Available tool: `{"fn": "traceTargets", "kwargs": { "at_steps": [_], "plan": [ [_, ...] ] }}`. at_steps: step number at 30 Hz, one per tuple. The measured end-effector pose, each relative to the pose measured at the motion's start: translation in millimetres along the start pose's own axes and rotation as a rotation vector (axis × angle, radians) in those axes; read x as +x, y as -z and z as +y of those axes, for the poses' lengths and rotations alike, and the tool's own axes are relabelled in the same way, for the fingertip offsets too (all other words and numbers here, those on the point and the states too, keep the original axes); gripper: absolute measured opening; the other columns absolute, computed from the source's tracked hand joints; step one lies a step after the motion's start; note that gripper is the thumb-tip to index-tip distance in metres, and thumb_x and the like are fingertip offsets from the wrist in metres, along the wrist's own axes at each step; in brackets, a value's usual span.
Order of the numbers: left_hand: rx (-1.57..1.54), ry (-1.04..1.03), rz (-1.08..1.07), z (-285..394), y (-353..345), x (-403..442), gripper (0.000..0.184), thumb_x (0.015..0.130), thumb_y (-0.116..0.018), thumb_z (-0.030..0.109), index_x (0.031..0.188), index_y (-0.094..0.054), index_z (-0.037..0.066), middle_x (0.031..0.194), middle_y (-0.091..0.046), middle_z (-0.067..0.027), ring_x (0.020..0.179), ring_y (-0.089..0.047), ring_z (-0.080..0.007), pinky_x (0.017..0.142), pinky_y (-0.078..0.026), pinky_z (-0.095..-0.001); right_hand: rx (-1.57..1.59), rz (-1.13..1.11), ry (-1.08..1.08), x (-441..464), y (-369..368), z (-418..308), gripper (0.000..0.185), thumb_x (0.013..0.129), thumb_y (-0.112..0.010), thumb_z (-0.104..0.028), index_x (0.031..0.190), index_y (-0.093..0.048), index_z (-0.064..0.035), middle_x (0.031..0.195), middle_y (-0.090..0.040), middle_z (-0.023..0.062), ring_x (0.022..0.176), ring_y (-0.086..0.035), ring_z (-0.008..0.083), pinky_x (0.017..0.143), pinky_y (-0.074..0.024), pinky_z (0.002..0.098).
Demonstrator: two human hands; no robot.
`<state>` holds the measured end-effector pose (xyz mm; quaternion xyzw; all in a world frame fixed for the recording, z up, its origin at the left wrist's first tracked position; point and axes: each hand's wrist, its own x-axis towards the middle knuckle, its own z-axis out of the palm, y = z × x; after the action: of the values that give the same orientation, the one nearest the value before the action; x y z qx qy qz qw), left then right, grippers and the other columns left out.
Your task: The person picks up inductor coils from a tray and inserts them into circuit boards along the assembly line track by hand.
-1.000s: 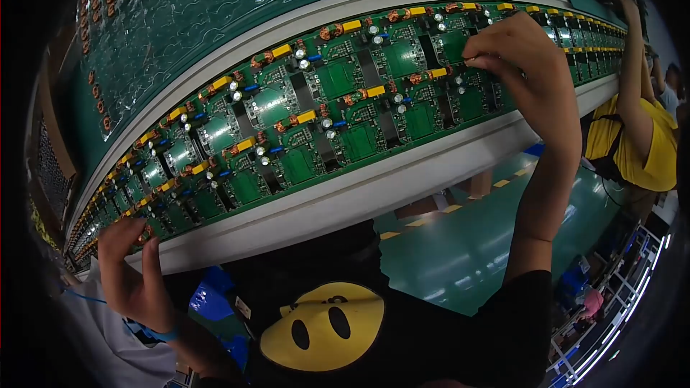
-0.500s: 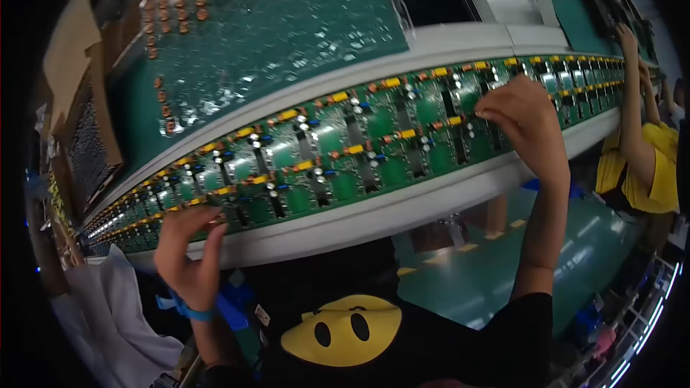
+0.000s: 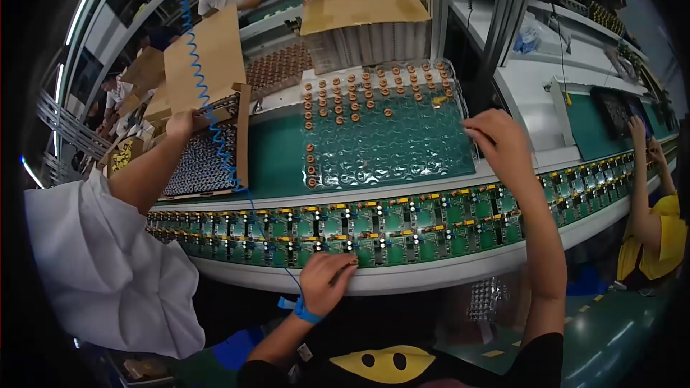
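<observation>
My left hand (image 3: 325, 284), with a blue wristband, is over the near edge of the long row of green circuit boards (image 3: 429, 251). Its thumb and fingers pinch something small that I cannot make out. My right hand (image 3: 503, 147) is raised beyond the boards, beside the right edge of a clear plastic tray (image 3: 402, 144). Its fingers are pressed together, and whatever they may hold is hidden. Copper coils (image 3: 354, 107) stand in rows in the tray's upper part and down its left side. Yellow, blue and silver components sit on the boards.
A co-worker's arm (image 3: 147, 172) reaches from the left to a carton of small parts (image 3: 194, 165). A coiled blue cord (image 3: 195, 65) hangs in front of it. Behind the tray stands a cardboard box (image 3: 366, 18). Another worker in yellow (image 3: 658, 237) is at the right.
The view has swung up and left, showing the whole tray and the carton. My right hand has left the boards for the tray's edge. My left hand is still at the boards' near edge.
</observation>
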<state>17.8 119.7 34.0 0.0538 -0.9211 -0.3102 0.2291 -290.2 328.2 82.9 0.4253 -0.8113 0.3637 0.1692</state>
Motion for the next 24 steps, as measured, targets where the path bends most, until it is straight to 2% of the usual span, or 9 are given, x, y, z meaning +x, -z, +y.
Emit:
{"fn": "traceTargets", "kwargs": {
  "at_steps": [1, 3, 4, 6, 9, 14, 17, 22, 24],
  "plan": [
    [-0.014, 0.014, 0.028, -2.0, -0.6, -1.6, 0.018, 0.077, -0.075, 0.003, 0.094, -0.072, 0.007, 0.094, -0.072, -0.0082, 0.078, -0.065, -0.0263, 0.069, -0.051, -0.0345, 0.001, 0.024, 0.018, 13.9, -15.7, 5.2, 0.011, 0.083, -0.07, -0.005, 0.093, -0.072, -0.0028, 0.089, -0.067, 0.0088, 0.084, -0.063, 0.0268, 0.074, -0.0498, 0.0359],
    [-0.038, -0.02, 0.073, -3.8, -3.1, -2.1, 0.019, 0.076, -0.075, 0.003, 0.094, -0.072, 0.006, 0.094, -0.073, -0.0084, 0.077, -0.066, -0.0263, 0.069, -0.052, -0.0351, -0.313, 0.006, 0.118, 39.3, -50.7, 13.6, 0.01, 0.081, -0.069, -0.005, 0.09, -0.071, -0.0022, 0.088, -0.065, 0.01, 0.086, -0.062, 0.0281, 0.078, -0.0497, 0.0397],
    [-0.058, -0.03, 0.097, -3.9, -4.1, -2.6, 0.019, 0.076, -0.075, 0.003, 0.094, -0.071, 0.006, 0.094, -0.073, -0.0085, 0.077, -0.066, -0.0262, 0.069, -0.052, -0.0353, -0.306, 0.029, 0.133, 45.9, -68.0, 19.0, 0.01, 0.081, -0.069, -0.005, 0.09, -0.071, -0.0022, 0.088, -0.065, 0.01, 0.086, -0.062, 0.0281, 0.078, -0.0497, 0.0397],
    [-0.062, -0.038, 0.111, -3.7, -3.6, -2.6, 0.019, 0.076, -0.076, 0.004, 0.094, -0.072, 0.006, 0.093, -0.073, -0.0083, 0.076, -0.066, -0.026, 0.069, -0.052, -0.0349, -0.537, -0.023, 0.19, 58.0, -91.9, 33.7, 0.01, 0.077, -0.069, -0.005, 0.087, -0.072, -0.0037, 0.086, -0.062, 0.0101, 0.089, -0.06, 0.0275, 0.079, -0.049, 0.0427],
    [-0.076, -0.059, 0.161, -6.5, -5.5, -3.7, 0.02, 0.076, -0.077, 0.004, 0.095, -0.072, 0.006, 0.092, -0.073, -0.008, 0.075, -0.066, -0.0256, 0.067, -0.052, -0.0344, -0.547, -0.086, 0.194, 59.9, -105.6, 43.2, 0.013, 0.072, -0.071, -0.003, 0.085, -0.072, -0.0052, 0.087, -0.061, 0.0101, 0.091, -0.06, 0.0279, 0.077, -0.0484, 0.0434],
    [-0.113, -0.083, 0.176, -13.0, -11.6, -10.3, 0.018, 0.077, -0.077, 0.006, 0.095, -0.071, 0.006, 0.091, -0.072, -0.0071, 0.074, -0.065, -0.0248, 0.065, -0.051, -0.0346, -0.475, -0.006, 0.189, 65.7, -105.8, 42.3, 0.017, 0.064, -0.076, -0.005, 0.08, -0.07, -0.0044, 0.087, -0.06, 0.0098, 0.091, -0.059, 0.0293, 0.076, -0.0481, 0.0432],
    [-0.168, -0.125, 0.191, -14.7, -14.5, -10.9, 0.018, 0.079, -0.076, 0.006, 0.096, -0.07, 0.006, 0.087, -0.071, -0.0062, 0.073, -0.065, -0.0244, 0.064, -0.051, -0.0343, -0.472, -0.092, 0.134, 73.6, -97.2, 27.8, 0.018, 0.062, -0.078, -0.005, 0.078, -0.07, -0.0048, 0.087, -0.06, 0.0106, 0.091, -0.059, 0.0305, 0.077, -0.0484, 0.0435],
    [-0.2, -0.136, 0.221, -17.6, -25.8, -16.6, 0.015, 0.085, -0.072, 0.011, 0.099, -0.068, 0.004, 0.094, -0.068, -0.0087, 0.081, -0.062, -0.0269, 0.072, -0.051, -0.0387, -0.377, -0.142, 0.135, 77.3, -103.6, 74.5, 0.016, 0.064, -0.073, -0.001, 0.078, -0.066, -0.0018, 0.09, -0.059, 0.0169, 0.087, -0.061, 0.0375, 0.074, -0.0485, 0.0476],
    [-0.182, -0.23, 0.254, -24.7, -38.9, -18.3, 0.014, 0.09, -0.067, 0.011, 0.101, -0.063, 0.004, 0.096, -0.062, -0.0097, 0.088, -0.058, -0.029, 0.079, -0.048, -0.0422, -0.413, -0.144, 0.188, 78.6, -113.1, 115.2, 0.026, 0.068, -0.073, -0.001, 0.093, -0.067, 0.0009, 0.096, -0.06, 0.0206, 0.091, -0.06, 0.04, 0.078, -0.0498, 0.0453]
  ]
}}
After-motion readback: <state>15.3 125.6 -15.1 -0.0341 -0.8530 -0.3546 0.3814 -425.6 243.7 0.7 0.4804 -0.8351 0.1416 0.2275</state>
